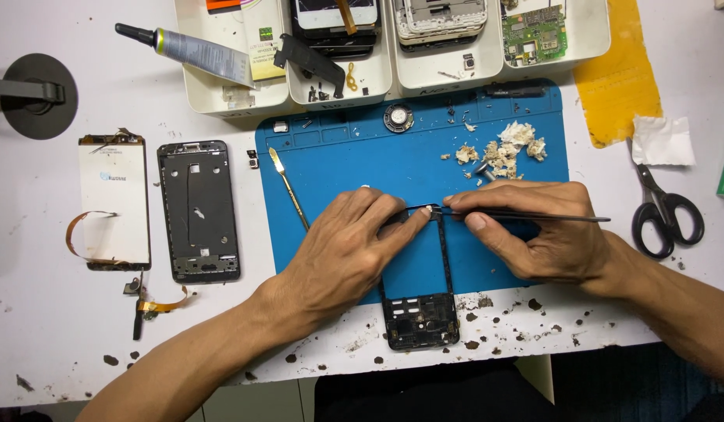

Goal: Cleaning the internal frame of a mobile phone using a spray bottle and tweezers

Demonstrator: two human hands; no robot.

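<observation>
- Head view: we look down on a white worktop [49, 328] with a blue mat [354, 168] at its middle.
- A black phone frame [418, 312] lies half on the mat's near edge, half on the worktop's near edge; its long axis runs away from us, the solid end toward us and the open end toward the far edge.
- Our left hand [342, 254] presses fingers down on the frame's far left corner, thumb tip against the top bar.
- Our right hand [545, 230] pinches black tweezers [534, 216] between thumb and fingers; they lie crosswise, tips pointing left and touching the frame's far right corner.
- On the mat: a thin metal pry tool [288, 186] just left of our left hand, a round speaker [398, 118] near the far edge, and a heap of white crumbs [506, 148] beyond our right hand.
- Left of the mat lie another black frame [198, 211], a white screen panel [114, 202] with an orange flex strip, and a small flex part near them.
- Black scissors [665, 215] sit toward the right edge, beside a yellow sheet [616, 70] and a white scrap.
- White trays [424, 74] along the far edge hold phone parts; a glue tube [194, 51] rests on the left one.
- The trays are cut off at the top; our hands hide the frame's upper rails.
</observation>
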